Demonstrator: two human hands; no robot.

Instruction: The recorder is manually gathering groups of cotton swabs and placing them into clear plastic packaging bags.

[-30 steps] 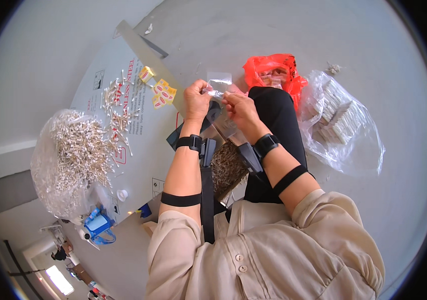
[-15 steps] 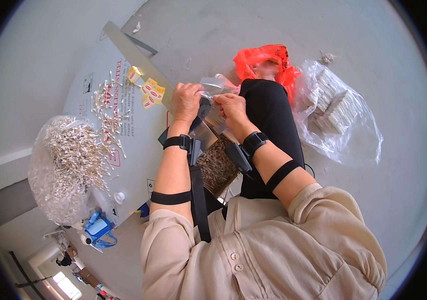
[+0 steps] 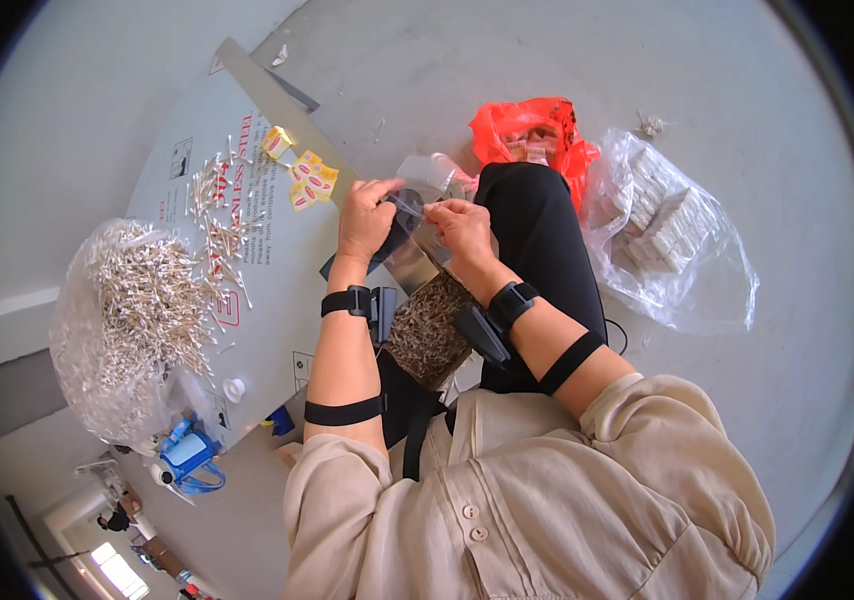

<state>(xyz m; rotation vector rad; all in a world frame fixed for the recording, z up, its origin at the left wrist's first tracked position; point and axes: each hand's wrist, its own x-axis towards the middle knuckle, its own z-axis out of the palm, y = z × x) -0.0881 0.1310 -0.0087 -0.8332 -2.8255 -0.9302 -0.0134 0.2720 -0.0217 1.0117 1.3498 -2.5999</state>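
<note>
I have a small clear plastic bag [image 3: 409, 204] stretched between my hands, above a pile of thin sticks [image 3: 430, 322]. My right hand [image 3: 462, 228] pinches one end; my left hand [image 3: 367, 220] touches the other, though I can't tell whether it grips. Left, the table [image 3: 282, 300] carries yellow cards [image 3: 313, 182] and loose cotton swabs [image 3: 215, 188]. Right, beyond my knee, is a red bag [image 3: 585, 160].

A loose beige shirt [image 3: 557, 480] is showing full, short sleeves [image 3: 339, 475] and two pale round buttons [image 3: 479, 534], with black trousers [image 3: 537, 240] below. Black wrist straps [image 3: 512, 305] are carrying dark boxy devices [image 3: 383, 313], while plain black bands [image 3: 347, 411] are ringing the arms [image 3: 339, 355].
</note>
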